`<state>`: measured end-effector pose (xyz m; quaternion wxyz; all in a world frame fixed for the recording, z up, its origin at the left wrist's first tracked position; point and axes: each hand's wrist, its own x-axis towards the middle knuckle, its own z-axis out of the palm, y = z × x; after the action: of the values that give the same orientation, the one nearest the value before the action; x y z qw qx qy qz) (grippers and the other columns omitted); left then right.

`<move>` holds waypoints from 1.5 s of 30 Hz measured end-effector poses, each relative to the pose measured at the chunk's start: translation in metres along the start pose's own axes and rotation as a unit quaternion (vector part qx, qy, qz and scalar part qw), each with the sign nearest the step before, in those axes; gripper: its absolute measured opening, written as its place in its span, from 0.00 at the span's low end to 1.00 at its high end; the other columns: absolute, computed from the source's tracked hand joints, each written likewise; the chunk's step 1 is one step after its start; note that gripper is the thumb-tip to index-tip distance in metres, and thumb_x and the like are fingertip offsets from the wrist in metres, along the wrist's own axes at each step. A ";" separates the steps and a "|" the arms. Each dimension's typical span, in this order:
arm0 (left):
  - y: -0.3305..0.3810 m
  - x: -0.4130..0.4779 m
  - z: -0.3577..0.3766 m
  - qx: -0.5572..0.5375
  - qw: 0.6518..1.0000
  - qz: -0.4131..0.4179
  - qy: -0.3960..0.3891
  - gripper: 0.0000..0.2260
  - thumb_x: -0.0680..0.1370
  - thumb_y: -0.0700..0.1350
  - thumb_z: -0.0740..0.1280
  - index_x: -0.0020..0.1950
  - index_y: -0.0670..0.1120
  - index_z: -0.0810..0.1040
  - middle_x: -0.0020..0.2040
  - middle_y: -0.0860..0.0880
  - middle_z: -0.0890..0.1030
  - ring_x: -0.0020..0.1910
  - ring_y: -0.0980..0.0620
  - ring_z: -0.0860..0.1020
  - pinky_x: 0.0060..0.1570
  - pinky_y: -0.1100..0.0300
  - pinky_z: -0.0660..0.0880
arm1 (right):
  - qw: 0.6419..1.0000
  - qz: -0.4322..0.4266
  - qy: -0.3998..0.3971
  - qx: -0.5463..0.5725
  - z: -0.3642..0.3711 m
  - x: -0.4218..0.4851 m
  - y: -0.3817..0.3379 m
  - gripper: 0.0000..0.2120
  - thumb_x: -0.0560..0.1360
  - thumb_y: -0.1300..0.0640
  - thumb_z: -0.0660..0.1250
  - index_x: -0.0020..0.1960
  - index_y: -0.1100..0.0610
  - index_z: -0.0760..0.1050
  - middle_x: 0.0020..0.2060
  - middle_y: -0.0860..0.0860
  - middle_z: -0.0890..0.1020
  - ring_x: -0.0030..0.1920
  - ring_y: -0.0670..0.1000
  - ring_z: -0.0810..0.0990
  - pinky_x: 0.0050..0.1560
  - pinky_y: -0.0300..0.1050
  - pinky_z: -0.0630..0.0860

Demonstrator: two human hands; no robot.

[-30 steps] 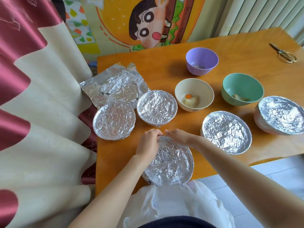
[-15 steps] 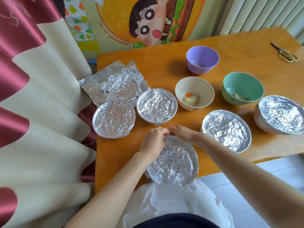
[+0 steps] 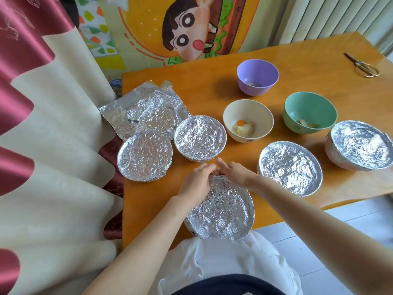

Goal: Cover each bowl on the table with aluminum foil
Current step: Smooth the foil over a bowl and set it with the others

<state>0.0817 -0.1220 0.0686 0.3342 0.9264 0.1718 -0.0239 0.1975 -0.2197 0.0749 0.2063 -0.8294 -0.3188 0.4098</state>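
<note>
Foil-covered bowl (image 3: pixel 221 211) sits at 6 o'clock on the orange wood table (image 3: pixel 212 92), right at the near edge in front of the person's white shirt (image 3: pixel 229 258). Left hand (image 3: pixel 196 182) & right hand (image 3: pixel 237 173) meet at its far rim, fingers of both curled over the foil edge and gripping it, right thumb raised.

4 more wrapped bowls: 2 touching at 9 o'clock (image 3: pixel 144 156) (image 3: pixel 200 139), 1 at 4 o'clock (image 3: pixel 290 167), 1 at 3 o'clock (image 3: pixel 361 143) by the table's rt edge. 3 bare bowls w/ food scraps near centre: cream bowl (image 3: pixel 247 120), green bowl (image 3: pixel 309 111), purple bowl (image 3: pixel 257 76) at 12. Crumpled loose foil sheets (image 3: pixel 148 109) at 10 o'clock, 1 corner over the lt edge. Scissors (image 3: pixel 363 64) at 2 o'clock.

Red-and-cream curtain (image 3: pixel 42 145) hangs along the lt side, cartoon poster (image 3: pixel 187 28) behind the table, pale ribbed panel (image 3: pixel 329 15) at upper rt, grey tiled floor (image 3: pixel 350 226) below rt
</note>
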 end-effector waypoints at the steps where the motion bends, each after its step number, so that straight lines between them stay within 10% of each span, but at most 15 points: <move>1: -0.001 -0.001 0.001 -0.010 1.000 -0.001 -0.001 0.07 0.79 0.36 0.60 0.53 0.47 0.73 0.54 0.49 0.78 0.47 0.49 0.78 0.44 0.49 0.76 | 1.000 0.002 0.001 0.004 0.001 -0.002 0.001 0.32 0.80 0.40 0.42 0.45 0.59 0.77 0.40 0.56 0.77 0.44 0.54 0.74 0.46 0.46 0.69; 4: -0.005 0.000 -0.003 -0.055 0.998 -0.023 -0.010 0.06 0.80 0.40 0.61 0.57 0.45 0.70 0.56 0.49 0.77 0.50 0.51 0.77 0.50 0.52 0.77 | 1.000 -0.001 0.006 -0.003 0.002 -0.003 0.001 0.34 0.81 0.41 0.43 0.56 0.66 0.78 0.33 0.54 0.75 0.37 0.51 0.74 0.42 0.46 0.69; 14: -0.025 -0.011 -0.001 -0.053 0.995 -0.076 0.032 0.10 0.80 0.39 0.60 0.61 0.43 0.74 0.53 0.47 0.80 0.44 0.53 0.77 0.38 0.70 0.68 | 0.997 -0.028 -0.026 -0.068 -0.005 0.004 -0.003 0.23 0.83 0.47 0.49 0.32 0.56 0.61 0.28 0.50 0.66 0.29 0.47 0.63 0.31 0.41 0.59; 24: -0.023 -0.002 0.000 -0.021 0.993 -0.102 0.054 0.12 0.79 0.34 0.60 0.60 0.43 0.75 0.51 0.44 0.81 0.49 0.49 0.79 0.36 0.65 0.69 | 0.993 -0.084 -0.027 -0.083 0.000 0.016 -0.005 0.16 0.82 0.56 0.53 0.53 0.66 0.76 0.46 0.61 0.80 0.42 0.59 0.75 0.42 0.48 0.67; 28: -0.017 0.007 -0.010 -0.007 0.994 -0.101 0.049 0.12 0.79 0.32 0.59 0.59 0.42 0.75 0.51 0.40 0.81 0.51 0.45 0.79 0.45 0.58 0.70 | 0.990 -0.095 -0.009 -0.103 0.001 0.019 -0.006 0.17 0.83 0.56 0.52 0.48 0.66 0.74 0.35 0.58 0.75 0.34 0.52 0.68 0.40 0.48 0.64; 34: -0.012 0.021 -0.010 0.039 0.996 -0.070 0.030 0.09 0.80 0.35 0.59 0.56 0.45 0.75 0.51 0.45 0.82 0.41 0.50 0.78 0.32 0.60 0.71 | 0.996 -0.058 -0.003 -0.062 0.000 0.019 -0.006 0.22 0.83 0.49 0.48 0.52 0.61 0.76 0.29 0.50 0.69 0.31 0.50 0.68 0.37 0.46 0.64; 39: -0.008 0.009 0.001 0.052 0.997 -0.042 0.026 0.09 0.79 0.35 0.60 0.55 0.46 0.74 0.52 0.47 0.82 0.51 0.48 0.80 0.44 0.55 0.77 | 0.998 0.040 -0.019 0.038 0.004 0.017 0.003 0.36 0.79 0.36 0.40 0.63 0.61 0.75 0.57 0.62 0.78 0.59 0.58 0.75 0.60 0.48 0.67; 45: -0.010 -0.003 0.009 0.055 0.997 -0.040 0.046 0.09 0.78 0.34 0.61 0.53 0.47 0.73 0.49 0.48 0.82 0.47 0.48 0.80 0.39 0.53 0.76 | 0.986 0.043 -0.068 0.146 0.007 0.016 0.012 0.40 0.77 0.34 0.37 0.56 0.56 0.81 0.55 0.57 0.81 0.57 0.54 0.78 0.65 0.53 0.70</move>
<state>0.0765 -0.1211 0.0560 0.2729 0.9360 0.2225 -0.0046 0.2031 -0.2169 0.0547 0.2845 -0.7736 -0.2328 0.5162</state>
